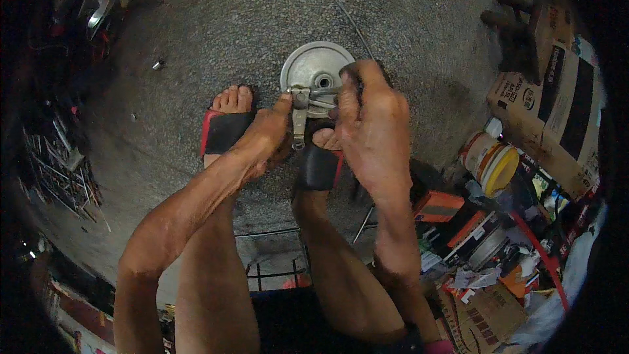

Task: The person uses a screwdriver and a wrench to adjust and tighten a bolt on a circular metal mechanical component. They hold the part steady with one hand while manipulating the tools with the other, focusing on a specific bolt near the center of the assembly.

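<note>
A round, dull-silver brake plate (313, 59) with a ringed hole near its middle is held above the floor, in front of my feet. A flat metal lever arm (299, 121) is fixed at its near edge and points toward me. My left hand (267, 132) is closed on the left of the plate, thumb against the lever's upper end. On the other side my right hand (375, 115) is closed, its fingers bent around a slim metal piece that runs toward the lever's clamp. Those fingers hide what that piece is.
Sandalled feet (226, 128) stand on a rough grey floor (216, 33). Thin rods (354, 23) lie beyond the plate. At the right are cardboard boxes (553, 115), a yellow-lidded tub (501, 169) and cluttered packages. Loose metal rods (62, 170) are heaped at the left.
</note>
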A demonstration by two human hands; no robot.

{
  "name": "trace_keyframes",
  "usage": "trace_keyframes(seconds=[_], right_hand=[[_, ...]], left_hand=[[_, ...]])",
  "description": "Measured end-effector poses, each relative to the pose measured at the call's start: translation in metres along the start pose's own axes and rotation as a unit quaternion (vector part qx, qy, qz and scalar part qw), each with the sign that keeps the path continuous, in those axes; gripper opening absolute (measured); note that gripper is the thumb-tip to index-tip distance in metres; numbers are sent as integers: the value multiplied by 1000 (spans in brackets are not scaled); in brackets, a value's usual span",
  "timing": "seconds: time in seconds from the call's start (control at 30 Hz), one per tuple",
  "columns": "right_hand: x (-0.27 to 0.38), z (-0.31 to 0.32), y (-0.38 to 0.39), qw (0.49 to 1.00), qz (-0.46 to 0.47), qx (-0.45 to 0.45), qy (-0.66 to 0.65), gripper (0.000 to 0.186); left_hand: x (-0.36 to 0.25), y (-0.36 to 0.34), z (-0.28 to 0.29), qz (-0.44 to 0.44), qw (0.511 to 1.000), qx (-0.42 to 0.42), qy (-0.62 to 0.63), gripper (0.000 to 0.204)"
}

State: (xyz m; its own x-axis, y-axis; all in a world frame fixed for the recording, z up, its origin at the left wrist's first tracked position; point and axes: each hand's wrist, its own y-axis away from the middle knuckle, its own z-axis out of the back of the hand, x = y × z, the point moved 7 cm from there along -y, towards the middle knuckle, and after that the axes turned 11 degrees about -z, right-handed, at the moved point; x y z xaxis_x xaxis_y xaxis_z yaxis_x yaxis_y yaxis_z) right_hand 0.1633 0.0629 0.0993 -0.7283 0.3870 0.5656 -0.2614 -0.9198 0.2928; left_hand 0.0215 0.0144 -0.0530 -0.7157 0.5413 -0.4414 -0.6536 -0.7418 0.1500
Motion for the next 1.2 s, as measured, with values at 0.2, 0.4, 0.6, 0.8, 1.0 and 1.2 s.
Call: trace_keyframes(seconds=[0.2,0.4,0.6,0.8,1.0,1.2], right_hand=[[-19,2,-5,994,-68,33,-83,13],[-13,8,-3,998,0,-22,-59,15],[-55,8,-16,994,-77,18,-80,21],[-32,10,-7,999,-48,15,-3,17],[-7,6,-10,998,-47,30,8,15],[-10,-2,8,998,-32,47,-6,11]], left_hand=[[-3,-1,6,-14,999,22,-17,45],[-3,1,3,-17,998,29,-48,41],[-9,-7,2,-21,998,10,-64,37],[-4,-3,-16,5,996,-22,-90,34],[-4,7,-27,-20,990,-106,-95,26],[-5,11,-16,14,988,-82,-130,36]])
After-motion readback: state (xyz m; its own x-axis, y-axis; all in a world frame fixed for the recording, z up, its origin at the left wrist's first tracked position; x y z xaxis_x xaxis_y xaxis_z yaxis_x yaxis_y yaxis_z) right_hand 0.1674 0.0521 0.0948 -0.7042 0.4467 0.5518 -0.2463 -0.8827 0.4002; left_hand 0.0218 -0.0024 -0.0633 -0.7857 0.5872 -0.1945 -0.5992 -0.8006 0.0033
